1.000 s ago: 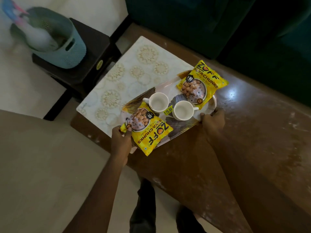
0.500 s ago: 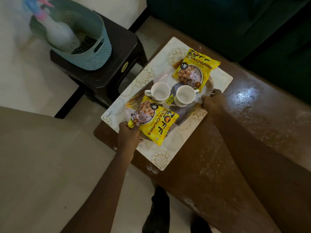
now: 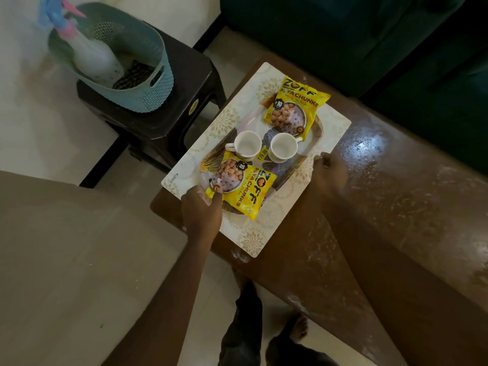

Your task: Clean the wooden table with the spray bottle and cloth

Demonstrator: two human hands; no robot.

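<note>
1. The left hand [image 3: 202, 207] is gripping the near-left rim of the oval serving tray [image 3: 220, 154], with its fingers curled at the edge and its thumb touching a corner of the near soya chunks packet [image 3: 240, 188].
2. The right hand [image 3: 330, 170] is clasping the tray's right rim, its fingers curling over the edge.
3. The tray is carrying two empty white cups [image 3: 247, 143] side by side in the middle. The near yellow packet is lying at one end and the far soya chunks packet [image 3: 295, 107] at the other.
4. The tray is sitting over a pale floral placemat [image 3: 248, 239] at the end of the wooden table [image 3: 396, 194]. Whether it is resting on the mat or lifted off it cannot be told.
5. The table's brown top is showing whitish speckles and smears beyond the mat.
6. The spray bottle [image 3: 92, 56], white with a blue and pink head, is leaning inside a light blue basket [image 3: 148, 96].
7. A dark patterned cloth [image 3: 134, 73] is lying in the basket beside the bottle.
8. The basket is standing on a dark stool [image 3: 184, 83] just beside the table's end.
</note>
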